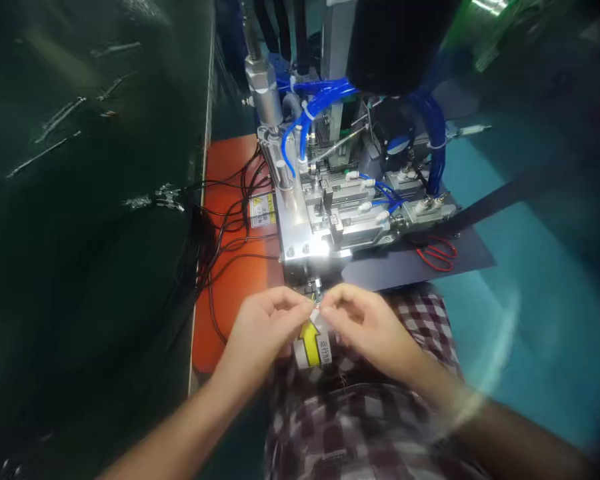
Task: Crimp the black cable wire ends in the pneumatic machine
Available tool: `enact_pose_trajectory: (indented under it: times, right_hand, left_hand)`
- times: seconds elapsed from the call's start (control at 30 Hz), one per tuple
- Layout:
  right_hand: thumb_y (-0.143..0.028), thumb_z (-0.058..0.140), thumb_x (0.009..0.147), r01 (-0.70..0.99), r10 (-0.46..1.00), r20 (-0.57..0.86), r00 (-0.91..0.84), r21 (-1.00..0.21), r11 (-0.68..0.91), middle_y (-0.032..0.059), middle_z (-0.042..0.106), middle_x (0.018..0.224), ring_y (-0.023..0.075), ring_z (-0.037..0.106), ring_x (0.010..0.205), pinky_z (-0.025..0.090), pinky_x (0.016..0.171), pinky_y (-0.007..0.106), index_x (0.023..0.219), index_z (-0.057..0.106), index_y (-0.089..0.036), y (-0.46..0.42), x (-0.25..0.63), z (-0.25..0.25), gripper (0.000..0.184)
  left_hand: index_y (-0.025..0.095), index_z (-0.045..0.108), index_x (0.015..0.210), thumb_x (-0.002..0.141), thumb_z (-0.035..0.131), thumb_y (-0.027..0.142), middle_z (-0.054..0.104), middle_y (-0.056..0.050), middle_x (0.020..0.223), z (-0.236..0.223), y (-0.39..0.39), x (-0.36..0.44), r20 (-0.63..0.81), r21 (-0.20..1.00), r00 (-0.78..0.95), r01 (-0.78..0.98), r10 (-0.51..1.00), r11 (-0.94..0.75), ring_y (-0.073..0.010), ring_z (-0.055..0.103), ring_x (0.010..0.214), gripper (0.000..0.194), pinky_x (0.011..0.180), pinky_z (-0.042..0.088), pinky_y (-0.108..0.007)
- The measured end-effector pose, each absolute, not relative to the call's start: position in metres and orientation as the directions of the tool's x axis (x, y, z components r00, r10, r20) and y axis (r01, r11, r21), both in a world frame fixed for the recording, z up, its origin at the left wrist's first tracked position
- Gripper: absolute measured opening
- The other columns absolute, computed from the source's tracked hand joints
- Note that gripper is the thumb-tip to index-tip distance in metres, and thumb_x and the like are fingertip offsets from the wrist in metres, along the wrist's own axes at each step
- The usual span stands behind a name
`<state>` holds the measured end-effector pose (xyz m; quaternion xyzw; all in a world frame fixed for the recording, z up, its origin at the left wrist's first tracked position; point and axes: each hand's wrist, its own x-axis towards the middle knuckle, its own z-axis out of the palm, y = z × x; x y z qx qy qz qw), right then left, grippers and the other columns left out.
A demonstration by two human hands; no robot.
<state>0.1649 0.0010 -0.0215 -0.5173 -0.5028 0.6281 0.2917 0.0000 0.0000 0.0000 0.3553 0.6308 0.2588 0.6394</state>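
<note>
Head view: both hands pinched over a small piece in front of the machine.
Left hand [265, 323] and right hand [367, 327] nearly meet, fingertips narrow around the small piece [317, 305], too tiny to name. Just below lies a yellow arrow label [311, 345], above checked cloth [350, 433]. Beyond, the metal machine [347, 213] with blue tubes [325, 100] stands between an orange panel [235, 267], crossed by black cables [220, 230], and a grey panel [405, 267] bearing red loops [437, 255]. Dark green surface [90, 280] left, teal floor [535, 287] right; edges blurred.
</note>
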Motion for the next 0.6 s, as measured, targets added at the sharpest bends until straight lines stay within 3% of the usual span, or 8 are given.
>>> enact_pose_trajectory:
  times: [0.27, 0.43, 0.6]
  right_hand:
    - [-0.021, 0.059, 0.085, 0.192, 0.956, -0.165, -0.242, -0.974, -0.119, -0.0014, 0.061, 0.077, 0.0077, 0.046, 0.055, 0.037, 0.051, 0.022, 0.083, 0.065, -0.018, 0.013, 0.167, -0.021, 0.006]
    - [-0.017, 0.061, 0.084, 0.209, 0.976, -0.014, -0.219, -0.977, 0.033, -0.0018, 0.062, 0.077, 0.0085, 0.049, 0.058, 0.040, 0.055, 0.022, 0.082, 0.066, -0.019, 0.014, 0.165, -0.025, 0.006]
    - [-0.015, 0.063, 0.083, 0.228, 0.974, 0.048, -0.220, -0.969, 0.099, -0.0019, 0.061, 0.077, 0.0084, 0.049, 0.058, 0.039, 0.054, 0.022, 0.082, 0.066, -0.019, 0.011, 0.166, -0.028, 0.005]
  left_hand:
    - [0.017, 0.057, 0.066, 0.073, 0.070, 0.043, 0.034, 0.008, 0.046, 0.000, 0.004, -0.003, -0.661, 0.750, 0.081, 0.080, 0.746, 0.656, -0.0052, 0.028, 0.043, 0.030, 0.040, 0.026, -0.018]
    - [0.016, 0.061, 0.072, 0.072, 0.071, 0.044, 0.040, 0.007, 0.050, -0.002, 0.003, -0.005, -0.652, 0.759, 0.096, 0.069, 0.753, 0.648, -0.0057, 0.033, 0.045, 0.030, 0.041, 0.029, -0.017]
    - [0.016, 0.064, 0.076, 0.072, 0.072, 0.042, 0.048, 0.004, 0.054, -0.002, 0.002, -0.004, -0.647, 0.762, 0.096, 0.055, 0.756, 0.645, -0.0048, 0.035, 0.044, 0.028, 0.039, 0.028, -0.016]
